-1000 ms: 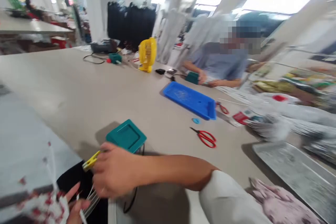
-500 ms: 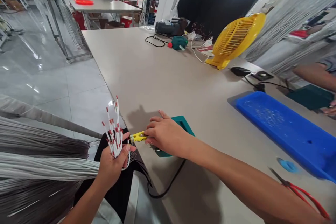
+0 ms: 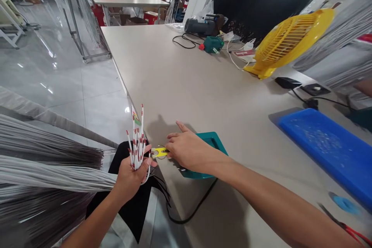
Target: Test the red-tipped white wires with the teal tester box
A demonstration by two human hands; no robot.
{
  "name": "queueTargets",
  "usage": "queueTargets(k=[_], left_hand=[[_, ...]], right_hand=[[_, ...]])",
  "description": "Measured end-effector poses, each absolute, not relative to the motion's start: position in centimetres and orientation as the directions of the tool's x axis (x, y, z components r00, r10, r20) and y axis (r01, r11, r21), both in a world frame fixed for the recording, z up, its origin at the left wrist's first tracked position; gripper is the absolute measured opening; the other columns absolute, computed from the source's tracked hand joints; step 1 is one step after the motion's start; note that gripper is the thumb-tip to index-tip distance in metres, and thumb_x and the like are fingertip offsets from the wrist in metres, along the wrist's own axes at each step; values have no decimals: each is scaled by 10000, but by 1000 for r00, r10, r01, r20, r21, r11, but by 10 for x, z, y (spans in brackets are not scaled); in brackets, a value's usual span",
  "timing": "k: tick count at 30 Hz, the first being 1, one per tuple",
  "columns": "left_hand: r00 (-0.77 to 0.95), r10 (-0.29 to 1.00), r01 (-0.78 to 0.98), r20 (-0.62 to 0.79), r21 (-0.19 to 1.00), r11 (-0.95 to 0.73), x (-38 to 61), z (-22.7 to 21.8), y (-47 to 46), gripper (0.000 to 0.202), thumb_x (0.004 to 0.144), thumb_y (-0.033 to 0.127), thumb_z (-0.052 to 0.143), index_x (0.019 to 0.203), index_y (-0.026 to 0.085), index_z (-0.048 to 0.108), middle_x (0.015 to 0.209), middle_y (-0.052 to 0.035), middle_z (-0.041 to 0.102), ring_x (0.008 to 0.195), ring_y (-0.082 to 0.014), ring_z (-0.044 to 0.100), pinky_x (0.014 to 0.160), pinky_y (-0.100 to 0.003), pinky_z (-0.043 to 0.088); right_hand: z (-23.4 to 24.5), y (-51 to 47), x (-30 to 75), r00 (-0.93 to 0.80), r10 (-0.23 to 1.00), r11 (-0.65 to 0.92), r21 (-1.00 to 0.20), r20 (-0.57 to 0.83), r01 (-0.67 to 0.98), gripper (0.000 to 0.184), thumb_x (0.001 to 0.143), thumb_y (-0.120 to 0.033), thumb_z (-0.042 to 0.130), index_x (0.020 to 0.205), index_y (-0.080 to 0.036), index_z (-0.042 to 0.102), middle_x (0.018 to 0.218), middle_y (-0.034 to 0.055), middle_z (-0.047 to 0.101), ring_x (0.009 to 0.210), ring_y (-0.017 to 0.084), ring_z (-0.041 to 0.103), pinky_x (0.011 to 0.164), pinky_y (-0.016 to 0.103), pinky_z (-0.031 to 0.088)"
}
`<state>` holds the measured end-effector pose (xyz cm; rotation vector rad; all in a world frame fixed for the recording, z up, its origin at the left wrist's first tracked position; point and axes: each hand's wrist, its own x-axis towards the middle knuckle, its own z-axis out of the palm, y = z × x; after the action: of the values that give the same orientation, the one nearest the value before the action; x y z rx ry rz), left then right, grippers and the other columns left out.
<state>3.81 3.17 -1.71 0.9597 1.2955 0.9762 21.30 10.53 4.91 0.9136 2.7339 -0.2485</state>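
Note:
My left hand [image 3: 131,176] is closed round a bunch of thin white cords with red tips [image 3: 136,143], which stand up out of the fist beside the table's near edge. A thick sheaf of white cords [image 3: 49,170] trails off to the left from that hand. My right hand [image 3: 187,148] pinches a small yellow tool [image 3: 159,152] just right of the cord tips. That hand lies over a teal box [image 3: 210,151] with a black cable [image 3: 192,209] running from it.
The beige table [image 3: 209,85] carries a blue tray [image 3: 328,151], a yellow fan [image 3: 287,42], a teal device [image 3: 212,44], black plugs and red scissors [image 3: 348,232]. Tiled floor and a metal rack [image 3: 78,19] lie left. Another person's arm shows at the far right.
The view swung left, away from the seated person, then steadied. My left hand raised the red-tipped cords upright. My right hand keeps the yellow tool by the teal box.

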Motion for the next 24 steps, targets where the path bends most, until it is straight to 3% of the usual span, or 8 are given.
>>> queueTargets(k=[4,7,12,14,20,24], left_hand=[[47,937,-24,-347,937,348,40,-20,32,600,754,358,590,1257,53,468,718,-79,667,380,-58,369,357,-199,313],[65,943,-14,-326,945,327,40,-20,33,517,757,343,581,1194,72,532,686,-63,663,382,-61,365,368,-201,321],[37,960,10,-277,961,277,40,-20,32,324,763,347,574,974,117,661,762,-85,678,387,-68,393,385,-214,341],[20,964,5,-264,964,264,39,-20,31,302,755,352,586,938,129,675,762,-83,682,377,-75,412,382,-220,346],[-1,956,-78,-292,953,291,29,-22,24,384,796,365,555,1106,140,547,726,-51,677,382,-69,394,374,-202,332],[-38,951,-113,-306,947,300,21,-20,16,239,794,345,561,914,142,521,723,-57,678,373,-51,391,369,-186,337]], right_hand=[[49,105,214,-776,570,789,-81,-271,609,153,819,-205,545,733,-140,654,728,76,678,932,231,596,1036,577,126],[56,100,212,-736,623,748,-75,-266,660,165,804,-260,568,840,-124,656,789,97,675,965,254,581,1019,590,174],[49,82,214,-717,691,714,-72,-94,697,609,763,-434,609,1242,-84,473,1163,154,586,1154,342,457,1020,615,164],[39,77,216,-712,702,710,-56,-23,702,595,790,-405,591,1272,-92,439,1200,141,567,1159,332,456,1028,607,154],[27,77,219,-695,716,697,-34,58,716,474,804,-350,592,1209,-122,502,1111,100,627,1092,307,518,1019,620,151],[31,75,219,-722,682,729,-17,115,685,460,796,-411,592,1155,-125,546,1048,88,653,1075,315,528,1012,629,158]])
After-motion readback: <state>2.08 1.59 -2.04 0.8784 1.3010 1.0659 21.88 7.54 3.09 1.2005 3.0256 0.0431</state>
